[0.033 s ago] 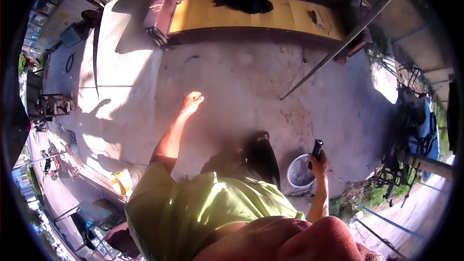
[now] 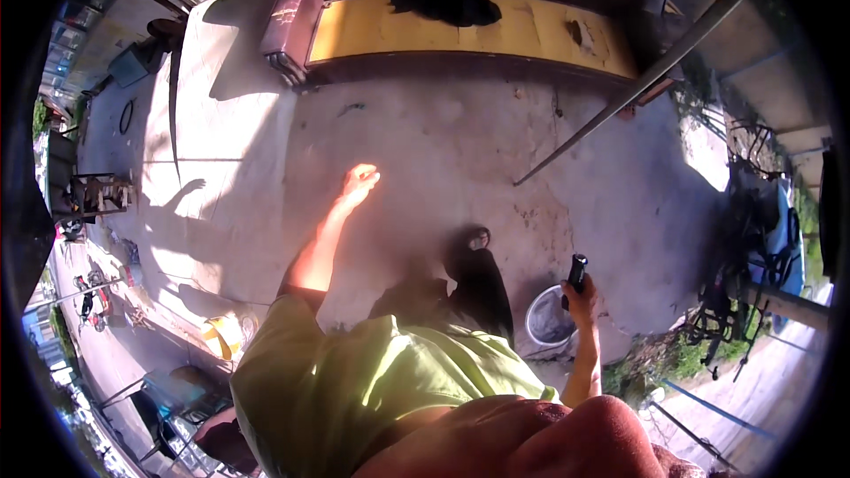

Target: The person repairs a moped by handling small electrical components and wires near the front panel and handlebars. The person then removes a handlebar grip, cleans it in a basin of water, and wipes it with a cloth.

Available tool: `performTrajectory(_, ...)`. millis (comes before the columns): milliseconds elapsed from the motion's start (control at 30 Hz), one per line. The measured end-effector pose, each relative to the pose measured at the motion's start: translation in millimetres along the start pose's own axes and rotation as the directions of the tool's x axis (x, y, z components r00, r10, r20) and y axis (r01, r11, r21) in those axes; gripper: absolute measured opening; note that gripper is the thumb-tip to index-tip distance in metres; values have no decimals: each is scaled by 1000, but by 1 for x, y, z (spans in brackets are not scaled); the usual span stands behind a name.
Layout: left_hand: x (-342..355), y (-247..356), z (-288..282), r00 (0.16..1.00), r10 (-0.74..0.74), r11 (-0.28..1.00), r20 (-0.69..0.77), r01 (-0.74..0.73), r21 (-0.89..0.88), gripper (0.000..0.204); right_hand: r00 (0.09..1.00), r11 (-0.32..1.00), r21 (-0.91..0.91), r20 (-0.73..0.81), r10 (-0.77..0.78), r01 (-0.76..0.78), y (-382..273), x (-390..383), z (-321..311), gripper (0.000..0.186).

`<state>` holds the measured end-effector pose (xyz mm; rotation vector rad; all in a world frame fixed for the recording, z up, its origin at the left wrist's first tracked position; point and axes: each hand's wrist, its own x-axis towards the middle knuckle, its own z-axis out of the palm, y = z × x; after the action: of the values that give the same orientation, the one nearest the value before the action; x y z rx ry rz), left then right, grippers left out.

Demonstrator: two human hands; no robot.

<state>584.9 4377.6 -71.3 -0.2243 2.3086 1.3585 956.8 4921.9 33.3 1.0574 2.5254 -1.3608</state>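
My left hand [image 2: 360, 184] reaches forward over the concrete floor, bright in the sunlight. Its fingers are curled in, and nothing shows in them. On the right, my right hand [image 2: 583, 303] is closed around a black handheld object [image 2: 577, 274] with a rounded, shiny top end; its exact kind is not clear. A white bucket [image 2: 529, 319] stands on the floor just beside that hand, partly behind the held object.
Ahead is a worn maroon sofa with a bare yellow seat base [image 2: 354, 31]. A long metal pole [image 2: 620, 106] slants down at the right. Farther right lies dark metal clutter [image 2: 708, 314]. A yellow container [image 2: 221, 336] sits at the left, and a black ring [image 2: 127, 116] farther off.
My left hand has shifted slightly forward and to the right. One foot shows farther forward. The black object in my right hand has moved slightly left.
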Motion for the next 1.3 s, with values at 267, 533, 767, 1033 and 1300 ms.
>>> performTrajectory(267,156,13,7,951,-303,953,-66,301,-27,31,969,989,37,210,133,-144,-148,197,82,38)
performTrajectory(533,224,-13,-65,867,-492,862,-84,471,-190,24,952,894,398,294,88,-205,-276,355,89,21)
performTrajectory(767,499,96,-6,847,-522,840,101,489,234,37,953,776,556,131,274,-300,-328,463,116,22)
performTrajectory(1033,877,227,102,992,-32,819,122,-44,572,35,828,678,494,181,532,-544,-410,552,178,26)
performTrajectory(1300,1079,294,217,982,143,863,122,-184,471,50,775,587,627,44,630,-512,-474,597,250,34)
